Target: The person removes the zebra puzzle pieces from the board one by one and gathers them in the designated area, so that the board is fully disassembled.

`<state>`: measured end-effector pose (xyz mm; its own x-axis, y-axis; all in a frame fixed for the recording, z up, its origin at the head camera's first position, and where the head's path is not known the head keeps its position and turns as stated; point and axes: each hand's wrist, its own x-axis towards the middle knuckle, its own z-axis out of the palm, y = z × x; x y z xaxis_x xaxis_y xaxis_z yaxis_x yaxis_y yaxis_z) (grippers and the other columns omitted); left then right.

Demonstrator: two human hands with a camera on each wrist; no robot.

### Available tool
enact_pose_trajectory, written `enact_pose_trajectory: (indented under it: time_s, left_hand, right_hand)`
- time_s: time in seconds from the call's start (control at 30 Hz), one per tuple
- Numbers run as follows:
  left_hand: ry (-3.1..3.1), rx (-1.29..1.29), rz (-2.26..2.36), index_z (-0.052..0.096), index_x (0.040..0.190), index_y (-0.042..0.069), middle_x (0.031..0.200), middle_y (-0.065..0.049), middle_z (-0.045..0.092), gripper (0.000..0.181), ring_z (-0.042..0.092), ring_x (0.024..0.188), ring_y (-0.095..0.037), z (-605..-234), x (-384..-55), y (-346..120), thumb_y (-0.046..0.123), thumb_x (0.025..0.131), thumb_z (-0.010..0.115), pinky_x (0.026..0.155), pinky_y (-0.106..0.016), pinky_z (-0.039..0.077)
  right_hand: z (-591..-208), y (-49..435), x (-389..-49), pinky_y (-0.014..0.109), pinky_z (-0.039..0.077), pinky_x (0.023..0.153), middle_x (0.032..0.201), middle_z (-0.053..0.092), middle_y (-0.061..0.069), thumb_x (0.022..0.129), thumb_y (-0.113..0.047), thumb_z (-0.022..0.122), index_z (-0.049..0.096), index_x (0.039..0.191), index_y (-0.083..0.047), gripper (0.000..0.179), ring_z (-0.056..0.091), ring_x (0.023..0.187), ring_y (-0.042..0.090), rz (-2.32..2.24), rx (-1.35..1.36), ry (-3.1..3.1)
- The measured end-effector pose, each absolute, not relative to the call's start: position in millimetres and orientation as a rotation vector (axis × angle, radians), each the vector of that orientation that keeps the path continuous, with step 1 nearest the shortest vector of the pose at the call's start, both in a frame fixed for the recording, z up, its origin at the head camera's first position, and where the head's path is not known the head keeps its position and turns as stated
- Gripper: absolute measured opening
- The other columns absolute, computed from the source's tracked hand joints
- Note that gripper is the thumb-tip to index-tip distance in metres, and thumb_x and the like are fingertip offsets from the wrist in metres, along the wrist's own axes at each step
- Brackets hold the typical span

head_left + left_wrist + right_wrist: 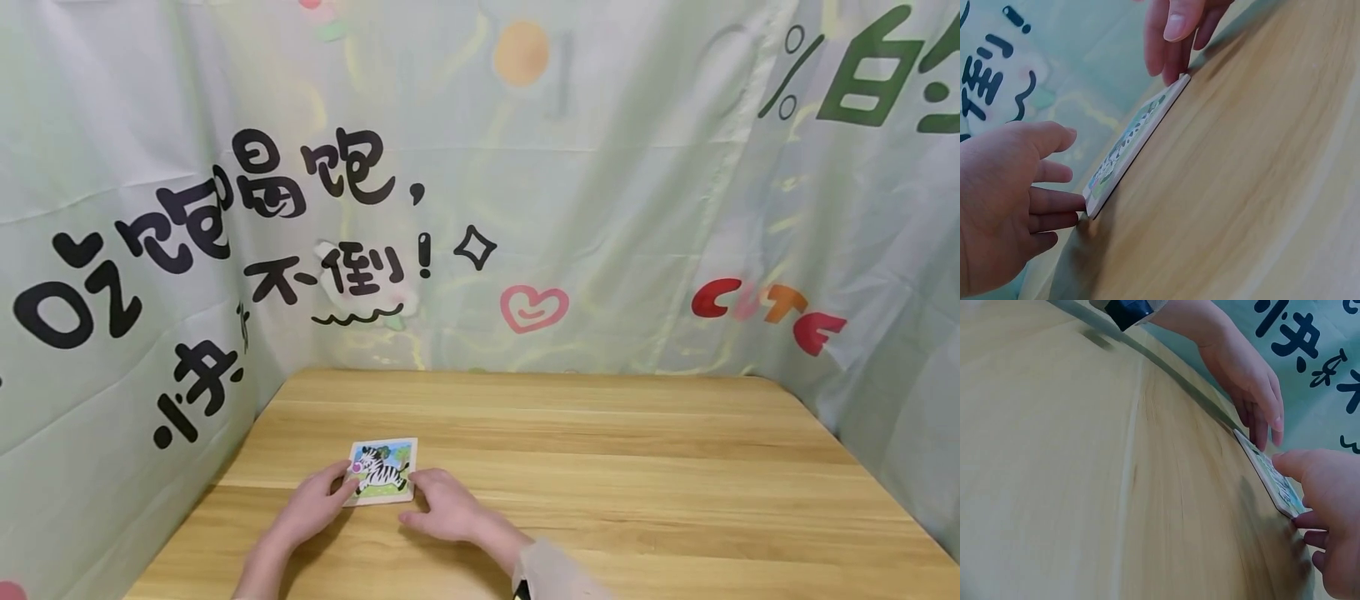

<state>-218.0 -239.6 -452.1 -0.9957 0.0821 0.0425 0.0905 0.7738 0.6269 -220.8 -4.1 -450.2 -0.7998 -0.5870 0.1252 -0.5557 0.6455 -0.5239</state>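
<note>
A small square board (384,473) with a zebra picture and a pale border lies flat on the wooden table, left of the middle in the head view. My left hand (313,506) is at its left edge. In the left wrist view, that hand's fairly straight fingers (1054,201) touch the board's edge, and the thumb is held above the table. On the opposite side is my right hand (448,507), its fingertips at the right edge and its thumb apart. The right wrist view shows the board (1266,469) thin and edge-on between both hands.
The wooden table (637,483) stretches away to the right and the back. Pale green curtains (600,208) printed with dark characters, a pink heart and coloured letters hang behind and on both sides. A light sleeve (558,571) covers the right forearm.
</note>
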Motion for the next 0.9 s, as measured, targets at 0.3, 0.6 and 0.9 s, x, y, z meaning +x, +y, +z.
enact_pose_trajectory:
  time_s: [0.3, 0.6, 0.9]
  left_hand:
    - [-2.964, -0.234, -1.102, 0.049, 0.130, -0.006, 0.129, -0.022, 0.051, 0.052, 0.042, 0.123, -0.039, -450.5, -219.9, -221.9, 0.032, 0.094, 0.054, 0.102, -0.052, 0.033]
    - [-2.967, -0.426, -1.088, 0.049, 0.129, -0.005, 0.129, -0.024, 0.051, 0.054, 0.042, 0.122, -0.040, -448.9, -219.7, -197.5, 0.033, 0.093, 0.055, 0.102, -0.053, 0.032]
    - [-2.969, -0.680, -1.024, 0.047, 0.130, -0.006, 0.105, -0.018, 0.060, 0.054, 0.055, 0.101, -0.033, -445.7, -223.7, -171.5, 0.034, 0.094, 0.052, 0.089, -0.047, 0.044]
  right_hand:
    - [-450.2, 18.2, -216.9, 0.038, 0.035, 0.104, 0.133, 0.049, 0.016, 0.085, -0.037, 0.062, 0.046, 0.132, 0.003, 0.064, 0.043, 0.124, 0.029, -0.902, -0.931, 2.769]
    - [-455.3, 50.1, -212.5, 0.045, 0.035, 0.103, 0.133, 0.048, 0.018, 0.085, -0.035, 0.062, 0.046, 0.131, 0.005, 0.063, 0.043, 0.123, 0.033, -0.991, -0.907, 2.761]
    - [-453.4, 87.8, -209.5, 0.053, 0.034, 0.101, 0.132, 0.047, 0.021, 0.086, -0.034, 0.062, 0.046, 0.131, 0.005, 0.062, 0.042, 0.123, 0.037, -1.036, -0.867, 2.747]
